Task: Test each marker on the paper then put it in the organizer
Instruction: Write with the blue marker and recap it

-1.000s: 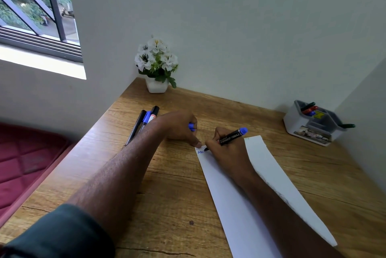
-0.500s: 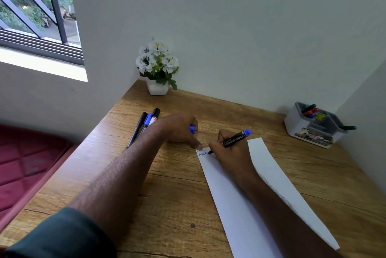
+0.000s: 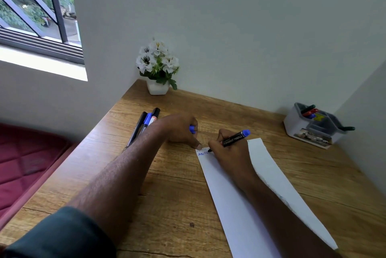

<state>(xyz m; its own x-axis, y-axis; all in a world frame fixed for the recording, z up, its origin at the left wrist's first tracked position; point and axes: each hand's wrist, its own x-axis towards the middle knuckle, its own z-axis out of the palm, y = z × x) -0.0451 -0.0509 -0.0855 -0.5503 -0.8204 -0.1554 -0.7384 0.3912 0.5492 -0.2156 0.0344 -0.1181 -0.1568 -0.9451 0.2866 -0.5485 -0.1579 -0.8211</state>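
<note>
Two hands work at the far end of a white paper (image 3: 229, 195) strip on the wooden worktop (image 3: 171, 184), seen from the head camera. The right hand (image 3: 228, 151) has its fingers clamped on a black marker (image 3: 234, 138) with a blue end, tip on the sheet beside blue letters. The left hand (image 3: 183, 130), fist curled round a blue cap (image 3: 192, 129), presses the paper's corner. Three pens (image 3: 146, 120) lie left of it; one grey organizer (image 3: 313, 126), holding several markers, stands well right.
</note>
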